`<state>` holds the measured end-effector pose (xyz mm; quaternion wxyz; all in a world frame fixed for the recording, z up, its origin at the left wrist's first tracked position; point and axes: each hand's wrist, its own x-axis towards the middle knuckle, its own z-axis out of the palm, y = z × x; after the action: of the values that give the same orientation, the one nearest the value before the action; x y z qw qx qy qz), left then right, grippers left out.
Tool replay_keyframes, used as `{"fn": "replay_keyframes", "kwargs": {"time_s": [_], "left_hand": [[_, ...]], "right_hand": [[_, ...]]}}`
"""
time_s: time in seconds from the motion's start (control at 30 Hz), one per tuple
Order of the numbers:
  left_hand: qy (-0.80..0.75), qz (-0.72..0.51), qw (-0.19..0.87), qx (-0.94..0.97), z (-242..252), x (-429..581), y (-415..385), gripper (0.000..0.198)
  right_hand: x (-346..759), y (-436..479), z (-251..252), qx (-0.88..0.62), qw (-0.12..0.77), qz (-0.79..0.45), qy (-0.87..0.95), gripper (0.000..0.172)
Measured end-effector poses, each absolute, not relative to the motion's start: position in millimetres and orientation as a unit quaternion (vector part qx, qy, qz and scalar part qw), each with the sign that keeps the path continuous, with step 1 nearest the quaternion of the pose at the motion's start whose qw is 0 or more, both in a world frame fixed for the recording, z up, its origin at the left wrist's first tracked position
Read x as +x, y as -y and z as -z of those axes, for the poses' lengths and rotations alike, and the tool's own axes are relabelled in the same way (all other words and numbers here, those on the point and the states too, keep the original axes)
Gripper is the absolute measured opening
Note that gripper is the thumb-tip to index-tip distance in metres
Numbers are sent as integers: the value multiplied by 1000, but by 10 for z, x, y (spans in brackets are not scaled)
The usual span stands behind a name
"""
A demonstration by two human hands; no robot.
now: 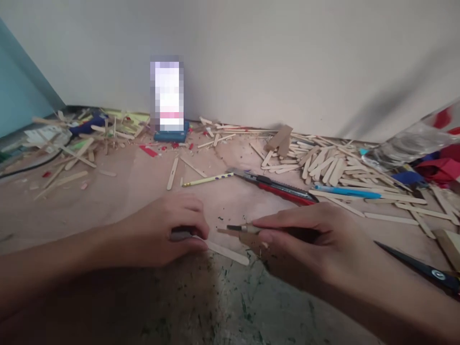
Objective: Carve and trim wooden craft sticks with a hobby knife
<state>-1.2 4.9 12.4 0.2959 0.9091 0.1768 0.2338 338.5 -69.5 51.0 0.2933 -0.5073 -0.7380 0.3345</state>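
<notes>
My left hand (183,225) is closed on a wooden craft stick (230,253), thumb and fingers pinching one end. The stick's rounded free end points right, low over the table. My right hand (302,235) pinches a slim carving tool (241,229) with a dark narrow metal tip and a pale collar. Its tip points left, above the stick and apart from my left fingers. Most of the tool's handle is hidden in my palm. Just beyond both hands lie a red and black box cutter (280,188) and a yellow pencil (208,180).
A phone (169,96) with a blurred screen stands in a blue holder (170,134) by the wall. Craft sticks (323,165) are heaped at the right, with a blue pen (348,192) among them. Black scissors (420,266) lie near my right wrist. Scraps litter the left back.
</notes>
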Motion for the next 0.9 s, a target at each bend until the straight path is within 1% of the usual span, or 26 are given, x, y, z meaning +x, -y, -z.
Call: {"fn": "replay_keyframes", "kwargs": {"time_s": [0.07, 0.13, 0.17, 0.23, 0.33, 0.43, 0.57, 0.67, 0.8, 0.9], "left_hand": [[-176, -223, 325, 902, -148, 5, -61, 14], [-174, -216, 350, 895, -167, 10, -80, 15], [-173, -217, 358, 892, -173, 9, -88, 16], [-174, -220, 366, 887, -179, 8, -93, 17], [-185, -220, 371, 883, -184, 12, -84, 16], [-193, -212, 373, 883, -183, 15, -77, 18], [-190, -215, 380, 879, -176, -1, -83, 21], [-200, -201, 391, 876, -165, -12, -93, 25], [-194, -232, 400, 865, -146, -2, -103, 24], [-209, -217, 402, 865, -148, 10, -106, 23]], "right_hand": [[3435, 703, -567, -468, 258, -348, 771, 31], [3484, 716, -594, -436, 249, -314, 806, 22], [3503, 727, -596, -426, 249, -288, 821, 23], [3524, 756, -581, -415, 247, -243, 841, 28], [3522, 798, -532, -410, 240, -192, 859, 30], [3526, 818, -495, -397, 226, -157, 876, 36], [3557, 820, -487, -391, 211, -170, 880, 46], [3554, 812, -491, -394, 204, -183, 877, 48], [3516, 798, -489, -393, 198, -174, 881, 46], [3503, 809, -487, -399, 201, -181, 876, 51]]}}
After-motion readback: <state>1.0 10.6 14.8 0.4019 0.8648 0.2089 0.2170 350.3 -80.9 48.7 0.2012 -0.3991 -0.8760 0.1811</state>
